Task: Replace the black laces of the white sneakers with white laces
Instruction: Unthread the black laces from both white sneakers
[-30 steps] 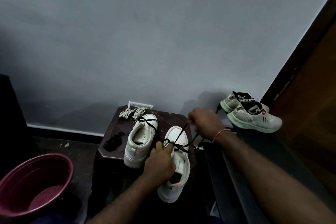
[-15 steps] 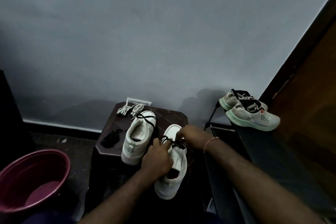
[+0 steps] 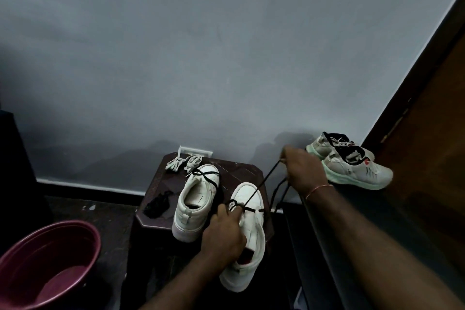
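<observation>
Small dark stool (image 3: 241,171) stands against the grey wall and carries two white sneakers with their toes toward the wall.

The near sneaker (image 3: 254,234) lies at five o'clock on the stool top, its heel overhanging the front edge. The left hand (image 3: 224,239) grips it at the collar, fingers curled over the opening, fingertips at the lowest lace crossing.

The right hand (image 3: 303,171) is raised at two o'clock from that sneaker and pinches the black lace (image 3: 261,181) in closed fingers. The lace runs taut from the eyelets up to the hand. A loose length hangs below the hand, off the stool's right edge.

The second sneaker (image 3: 196,199) sits at nine o'clock from the first, just beside it, with a second black lace (image 3: 205,176) looped across its front.

White laces (image 3: 183,162) lie bundled at eleven o'clock on the stool, near the wall. A dark bundle (image 3: 157,205) lies at eight o'clock; what it is cannot be told.

Maroon basin (image 3: 50,259) on the floor, far left. A pair of green-soled trainers (image 3: 352,166) rests on a dark ledge at three o'clock.
</observation>
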`<act>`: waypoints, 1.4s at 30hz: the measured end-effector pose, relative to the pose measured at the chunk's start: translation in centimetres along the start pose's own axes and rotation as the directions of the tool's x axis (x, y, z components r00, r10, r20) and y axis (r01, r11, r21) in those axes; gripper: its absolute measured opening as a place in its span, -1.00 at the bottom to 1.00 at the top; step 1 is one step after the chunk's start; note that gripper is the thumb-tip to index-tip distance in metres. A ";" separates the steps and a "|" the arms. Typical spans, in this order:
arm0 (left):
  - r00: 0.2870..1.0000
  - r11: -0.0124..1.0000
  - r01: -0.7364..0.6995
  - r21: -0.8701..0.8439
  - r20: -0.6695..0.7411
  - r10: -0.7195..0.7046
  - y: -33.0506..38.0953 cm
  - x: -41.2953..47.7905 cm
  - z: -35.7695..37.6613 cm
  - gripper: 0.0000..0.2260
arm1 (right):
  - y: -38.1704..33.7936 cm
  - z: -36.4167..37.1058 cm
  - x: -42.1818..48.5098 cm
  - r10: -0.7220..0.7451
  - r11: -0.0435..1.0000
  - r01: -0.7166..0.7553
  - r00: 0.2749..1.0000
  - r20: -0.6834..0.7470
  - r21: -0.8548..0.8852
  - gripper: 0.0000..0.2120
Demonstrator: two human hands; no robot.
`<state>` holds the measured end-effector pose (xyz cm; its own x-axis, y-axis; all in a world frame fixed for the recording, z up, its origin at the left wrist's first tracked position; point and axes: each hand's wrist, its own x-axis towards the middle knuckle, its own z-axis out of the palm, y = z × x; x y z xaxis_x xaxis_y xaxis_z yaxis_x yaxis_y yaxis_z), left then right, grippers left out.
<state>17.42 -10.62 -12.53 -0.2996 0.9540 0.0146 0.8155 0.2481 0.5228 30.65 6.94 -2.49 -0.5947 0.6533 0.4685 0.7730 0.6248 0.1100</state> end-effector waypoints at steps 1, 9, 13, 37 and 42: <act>1.000 1.000 0.000 -0.006 0.007 0.000 -0.1 0.0 -0.1 -0.54 | 0.3 0.2 -0.4 0.066 0.998 -0.066 0.998 -0.006 -0.010 -0.91; 1.000 1.000 0.005 -0.012 0.018 -0.005 -0.5 0.2 0.4 -0.53 | -4.4 2.8 -2.2 -0.187 0.972 0.095 0.863 0.469 0.214 -0.61; 1.000 1.000 -0.004 -0.027 0.028 0.004 -0.6 0.4 0.3 -0.50 | -6.9 2.6 -2.4 -0.227 0.973 0.157 0.770 0.596 0.167 -0.74; 0.993 0.996 0.067 -0.067 0.104 -0.060 -0.5 1.1 -0.5 -0.43 | 0.3 0.5 2.5 0.410 0.830 -0.447 0.895 0.178 0.333 -0.80; 0.995 0.995 0.055 -0.085 0.091 -0.047 -0.4 0.9 -0.7 -0.43 | -5.5 2.2 -2.3 -0.205 0.915 -0.015 0.843 0.497 0.403 -0.41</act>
<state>16.53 -9.93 -12.14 -0.2911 0.9526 -0.0880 0.7528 0.2849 0.5935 27.30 2.91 -6.08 -0.7695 0.6355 -0.0632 0.6275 0.7340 -0.2596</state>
